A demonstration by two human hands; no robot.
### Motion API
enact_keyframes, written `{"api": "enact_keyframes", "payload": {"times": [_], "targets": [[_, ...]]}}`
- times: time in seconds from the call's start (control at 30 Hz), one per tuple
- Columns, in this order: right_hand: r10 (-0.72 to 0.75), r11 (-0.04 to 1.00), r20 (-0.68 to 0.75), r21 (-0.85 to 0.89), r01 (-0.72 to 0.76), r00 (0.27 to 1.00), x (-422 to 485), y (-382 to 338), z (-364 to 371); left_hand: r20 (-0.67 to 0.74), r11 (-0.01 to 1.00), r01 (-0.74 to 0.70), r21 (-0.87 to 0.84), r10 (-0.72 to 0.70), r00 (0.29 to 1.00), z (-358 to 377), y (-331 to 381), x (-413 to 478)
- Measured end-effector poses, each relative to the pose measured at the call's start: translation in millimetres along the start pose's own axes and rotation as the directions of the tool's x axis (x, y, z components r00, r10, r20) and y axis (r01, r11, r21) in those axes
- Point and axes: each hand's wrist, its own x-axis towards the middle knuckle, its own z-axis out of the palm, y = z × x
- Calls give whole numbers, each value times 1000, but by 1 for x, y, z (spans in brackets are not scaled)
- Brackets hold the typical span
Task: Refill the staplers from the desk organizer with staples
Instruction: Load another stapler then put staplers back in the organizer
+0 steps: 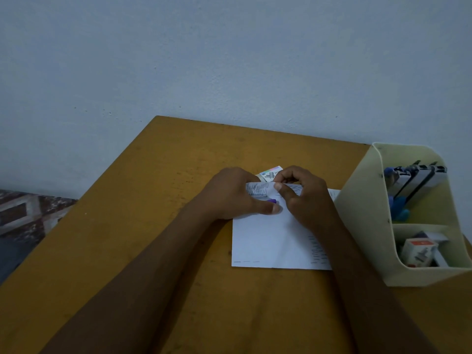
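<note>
My left hand point(235, 194) lies on the white paper sheet point(268, 241) and grips a small stapler with a purple end point(271, 200); most of the stapler is hidden under the fingers. The sheet's far corner point(258, 189) is folded up with printed text showing, and my right hand point(302, 198) pinches that corner between thumb and fingers, right beside the left hand. A small staple box point(271, 172) lies on the table just behind both hands. Rows of staples show along the sheet's right edge point(318, 251).
A cream desk organizer point(362, 226) stands at the right table edge, touching the sheet. Its back compartment holds several staplers point(419, 180), its front one staple boxes point(419, 251). The brown table point(153, 200) meets a pale wall behind; patterned floor point(23, 213) shows at left.
</note>
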Motion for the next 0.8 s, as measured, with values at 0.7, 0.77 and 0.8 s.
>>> {"api": "enact_keyframes", "payload": {"times": [0.7, 0.77, 0.8], "targets": [[30, 1000, -24, -4, -30, 999, 0, -2, 0, 6, 1000, 24, 15, -24, 1000, -1, 3, -2], [35, 999, -27, 2, -35, 999, 0, -2, 1, 6, 999, 34, 1, -34, 999, -1, 3, -2], [38, 999, -28, 2, -38, 999, 0, -2, 1, 7, 999, 34, -2, -34, 999, -1, 3, -2]]}}
